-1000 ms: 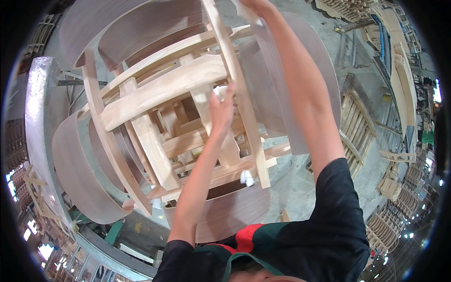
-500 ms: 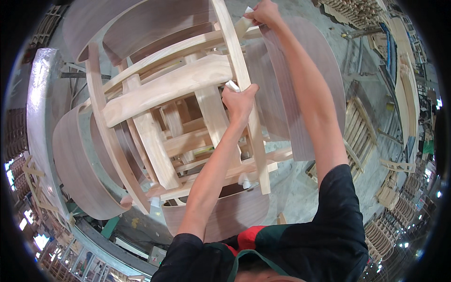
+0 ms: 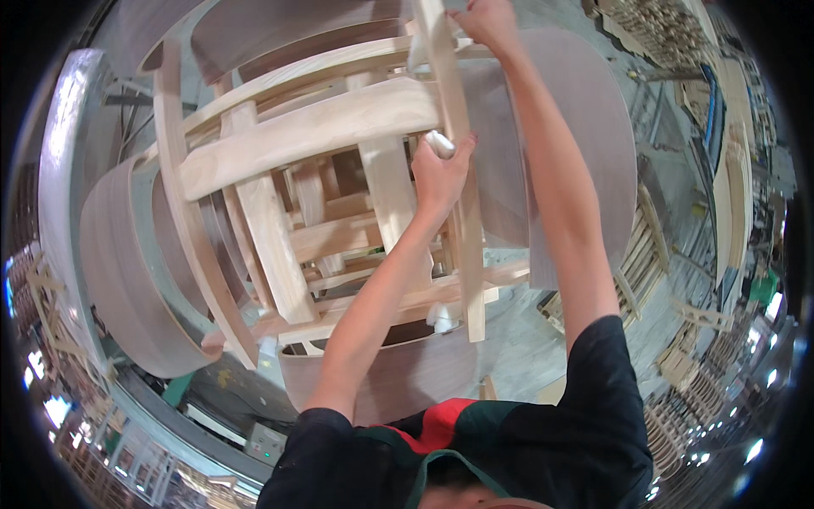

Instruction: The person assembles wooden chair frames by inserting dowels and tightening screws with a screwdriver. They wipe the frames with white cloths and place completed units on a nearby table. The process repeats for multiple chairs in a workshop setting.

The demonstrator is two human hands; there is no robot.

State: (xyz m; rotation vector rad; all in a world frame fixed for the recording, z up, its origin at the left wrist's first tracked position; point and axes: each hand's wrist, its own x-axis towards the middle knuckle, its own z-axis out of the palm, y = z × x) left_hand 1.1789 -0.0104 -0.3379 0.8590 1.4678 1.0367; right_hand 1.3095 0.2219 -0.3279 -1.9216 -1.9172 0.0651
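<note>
In front of me stands a stack of pale wooden chair frames with curved grey-brown backrests. Its uppermost chair frame [image 3: 314,131] has a wide crossbar between two long legs. My left hand [image 3: 443,174] is closed round a white padding piece [image 3: 439,144], right beside the right-hand chair leg [image 3: 465,195]. Further up, my right hand [image 3: 490,24] reaches to the far part of that leg, fingers bent and partly cut off by the frame edge; what they grip is unclear. Another white padding piece [image 3: 416,53] shows at the leg's left side. White padding [image 3: 440,318] also sits on a lower joint.
Curved backrests jut out at the left [image 3: 136,271], the right [image 3: 585,144] and near me [image 3: 381,373]. A plastic-wrapped long panel [image 3: 72,144] stands at far left. Slatted wooden pieces [image 3: 640,246] lie on the floor at right. Stacked wooden parts [image 3: 657,34] fill the far right.
My right hand has moved up and closer to the chair leg; the white piece it held now shows left of the leg. The stack appears slightly higher in view. My left hand keeps its grip.
</note>
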